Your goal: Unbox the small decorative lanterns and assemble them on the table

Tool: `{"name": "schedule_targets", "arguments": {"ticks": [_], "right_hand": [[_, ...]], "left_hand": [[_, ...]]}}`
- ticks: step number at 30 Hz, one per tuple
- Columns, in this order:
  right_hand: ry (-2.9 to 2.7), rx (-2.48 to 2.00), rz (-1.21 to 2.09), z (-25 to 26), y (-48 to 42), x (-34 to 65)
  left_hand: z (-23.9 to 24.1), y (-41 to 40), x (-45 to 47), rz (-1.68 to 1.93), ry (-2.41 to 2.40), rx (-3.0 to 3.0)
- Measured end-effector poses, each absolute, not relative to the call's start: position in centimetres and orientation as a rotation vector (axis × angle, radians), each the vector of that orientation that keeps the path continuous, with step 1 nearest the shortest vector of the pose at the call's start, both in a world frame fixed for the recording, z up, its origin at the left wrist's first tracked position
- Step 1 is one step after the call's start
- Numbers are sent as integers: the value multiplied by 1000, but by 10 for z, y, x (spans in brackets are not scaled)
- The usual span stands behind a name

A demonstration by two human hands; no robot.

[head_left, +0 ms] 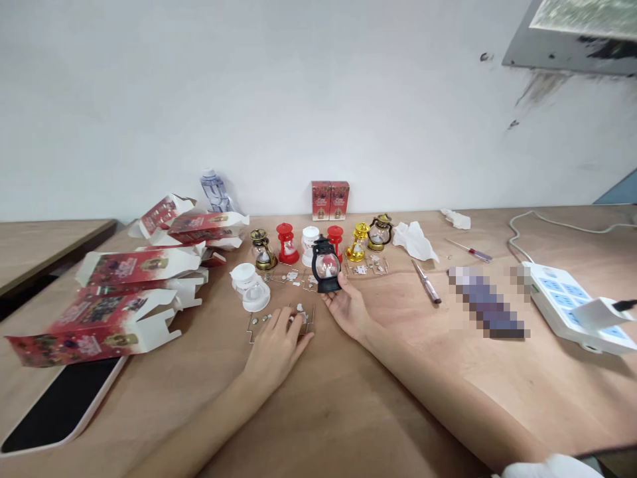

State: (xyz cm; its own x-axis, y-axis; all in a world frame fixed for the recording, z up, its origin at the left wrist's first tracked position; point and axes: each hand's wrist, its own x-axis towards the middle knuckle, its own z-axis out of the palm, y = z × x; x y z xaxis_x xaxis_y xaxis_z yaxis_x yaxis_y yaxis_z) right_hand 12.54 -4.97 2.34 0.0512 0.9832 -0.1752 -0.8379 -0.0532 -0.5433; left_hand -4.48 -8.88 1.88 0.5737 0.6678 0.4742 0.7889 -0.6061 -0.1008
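My right hand (348, 307) grips the base of a small black toy lantern (326, 265) and holds it upright just above the wooden table (348, 411). My left hand (277, 344) lies on the table with its fingers bent over small parts and button cells (298, 311) in a clear tray. A white lantern (249, 287) lies on its side just left of that hand. Behind stand a row of lanterns: bronze (261, 249), red (286, 243), white (309, 243), gold (358, 241) and another bronze one (380, 232).
Several opened red-and-white boxes (114, 299) lie at the left, with a tablet (64, 405) near the edge. Two red boxes (330, 200) stand at the wall. Two screwdrivers (426, 282), crumpled tissue (415, 240) and a white power strip (572, 309) are on the right.
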Motion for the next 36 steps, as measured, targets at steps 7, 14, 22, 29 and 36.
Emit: {"name": "schedule_targets", "arguments": {"ticks": [7,14,22,29,36], "right_hand": [[-697,-663,1338,22,-56,116],[-977,-816,1212,12,-56,110],[-1234,-1034,1008,7,-43,101],[-1300,-1198,875,12,-46,99],[-1403,-1258,834,14,-50,99]], "left_hand": [[17,-79,-38,-569,-1110,-2600],[8,-84,-45,-551,-1080,-2571],[8,-89,-44,-535,-1148,-2551],[17,-93,-47,-525,-1253,-2608],[18,-96,-45,-540,-1297,-2608]]}}
